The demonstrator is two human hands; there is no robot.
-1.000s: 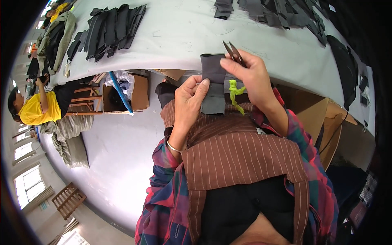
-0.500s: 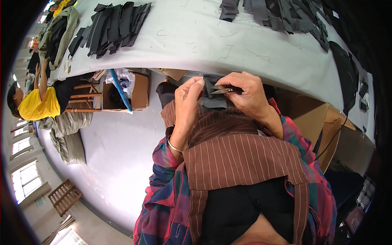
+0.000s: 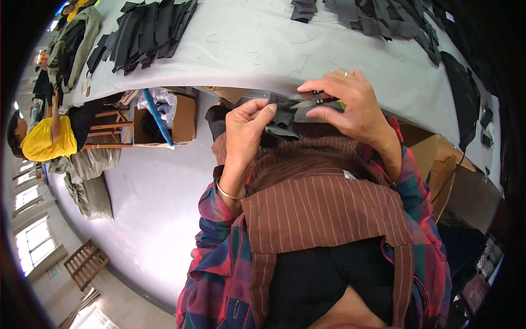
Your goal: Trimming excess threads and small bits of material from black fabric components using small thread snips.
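Observation:
My left hand [image 3: 245,129] is closed in a pinch on the edge of a dark grey fabric piece [image 3: 282,122], which hangs above my lap near the table's front edge. Thread snips [image 3: 327,101] with dark handles sit between the thumb and fingers of my right hand [image 3: 356,107]. Their blades are spread apart and point left, at the upper part of the fabric. A striped brown apron [image 3: 329,216] lies below both hands.
On the pale table [image 3: 230,49] lie a row of dark fabric strips [image 3: 148,35], a looser pile of strips [image 3: 372,22] and thread scraps. Cardboard boxes [image 3: 183,120] stand below. At the far left is a person in yellow [image 3: 52,137] beside a wooden stool [image 3: 116,131].
The snips' blades have spread and my right hand has opened wider, moving slightly up and right. My left hand has shifted a little, now pinching the fabric's edge.

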